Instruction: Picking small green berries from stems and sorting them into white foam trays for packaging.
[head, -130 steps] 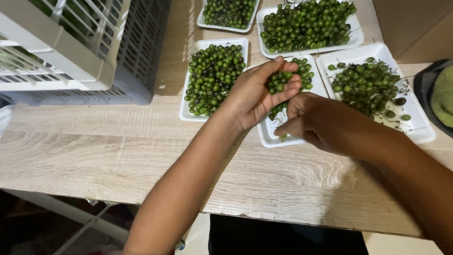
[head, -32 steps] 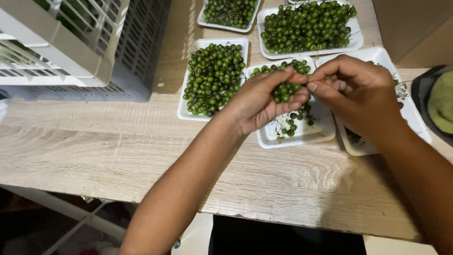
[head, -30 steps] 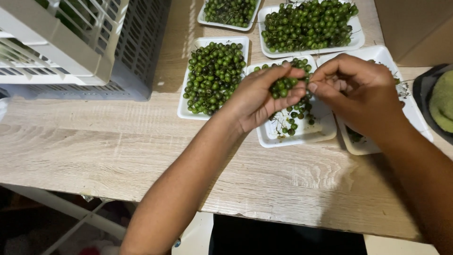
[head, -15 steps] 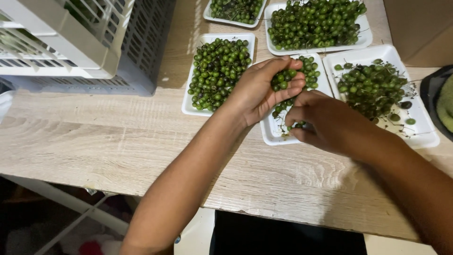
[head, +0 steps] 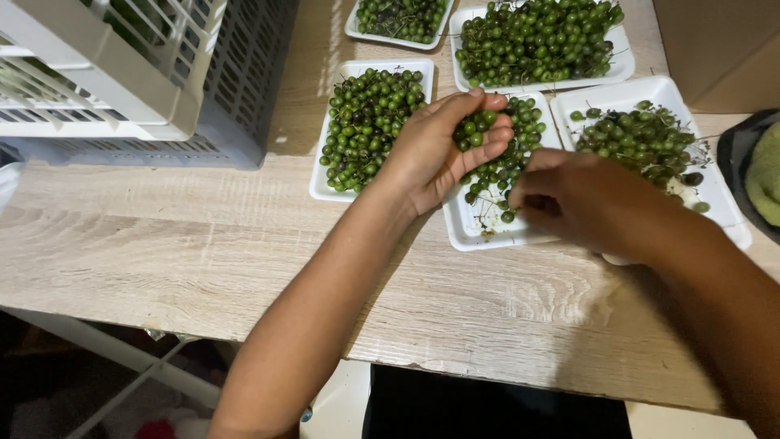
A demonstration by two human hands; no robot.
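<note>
holding: the left hand (head: 431,150) is cupped and closed round a small heap of green berries (head: 475,130), just above the middle white tray (head: 471,232).
picking: the right hand (head: 581,199) is low over the same tray, fingers curled together near loose berries; if it pinches one i cannot tell.
doing it well: keep the cupped hand tipped up so no berries roll out, and pick one at a time with soft fingers.
near the left hand: a full tray (head: 325,175) sits just beside it, on its outer side.
past the right hand: a tray of stemmy berries (head: 723,203).
surface: pale wood surface (head: 162,252), with grain lines.
room: a grey crate (head: 236,97) with a white one on top, beyond the left arm; dark floor below.
</note>
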